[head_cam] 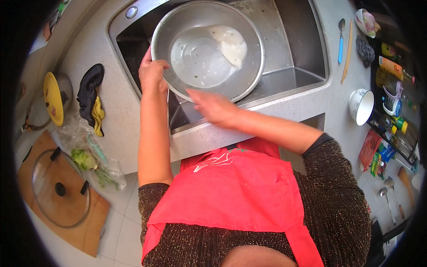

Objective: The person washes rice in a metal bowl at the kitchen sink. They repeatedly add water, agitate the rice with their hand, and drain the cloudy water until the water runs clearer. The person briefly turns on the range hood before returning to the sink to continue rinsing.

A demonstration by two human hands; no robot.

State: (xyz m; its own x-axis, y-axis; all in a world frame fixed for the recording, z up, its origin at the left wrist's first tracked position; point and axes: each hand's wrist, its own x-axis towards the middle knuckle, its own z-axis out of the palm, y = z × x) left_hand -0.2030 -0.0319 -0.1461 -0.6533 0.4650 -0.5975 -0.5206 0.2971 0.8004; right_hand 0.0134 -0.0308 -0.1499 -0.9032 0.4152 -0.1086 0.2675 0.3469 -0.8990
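Observation:
A large round stainless steel basin (160, 33) stands tilted over the metal sink (302, 40). Shallow water lies in it, with a whitish soft piece (230, 45) at its far right side and a few small green bits. My left hand (151, 73) grips the basin's left rim, thumb on top and the fingers hidden behind the wall. Blurred by motion, my right hand (213, 106) is at the near rim with its fingers pointing left; whether it touches the rim is unclear, and nothing shows in it.
Left on the counter are a black and yellow cloth (90, 96), a plastic bag (116, 170) with greens, a yellow plate (53, 99) and a glass lid (71, 207) on a wooden board. A blue-handled spoon (340, 50), chopsticks (347, 50), steel wool (365, 51) and bowl (363, 106) lie right.

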